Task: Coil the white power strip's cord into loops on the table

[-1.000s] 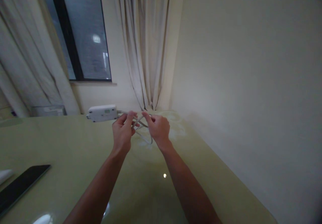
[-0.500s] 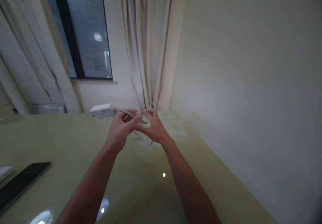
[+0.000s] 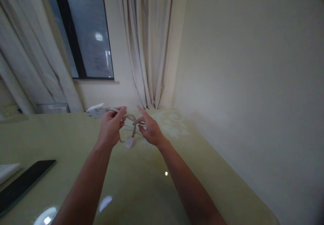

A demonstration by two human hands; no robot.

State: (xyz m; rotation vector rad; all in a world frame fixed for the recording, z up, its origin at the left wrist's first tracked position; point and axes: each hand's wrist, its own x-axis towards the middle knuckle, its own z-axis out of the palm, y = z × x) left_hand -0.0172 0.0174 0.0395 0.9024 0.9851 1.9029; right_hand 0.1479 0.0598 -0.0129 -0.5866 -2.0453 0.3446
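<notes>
My left hand [image 3: 111, 125] is closed on the pale cable [image 3: 131, 117] close to a white power strip [image 3: 96, 111], which sticks out to the left of the fingers. The cable runs in loops between both hands. At the loops' right side, my right hand [image 3: 150, 128] pinches the cable, with its index finger stretched up and away. A white plug [image 3: 130, 142] hangs below the loops, between the hands. Both hands are above the far part of the greenish table.
A black flat tablet-like slab [image 3: 25, 184] lies on the glossy table [image 3: 141, 184] at the left, beside a white object [image 3: 8, 171]. A plain wall [image 3: 240, 83] borders the table's right side. Curtains [image 3: 152, 49] and a window [image 3: 86, 32] are behind.
My hands have moved apart, the left one going a little left with the power strip. The cable loops now show between them, and the plug has come into view below.
</notes>
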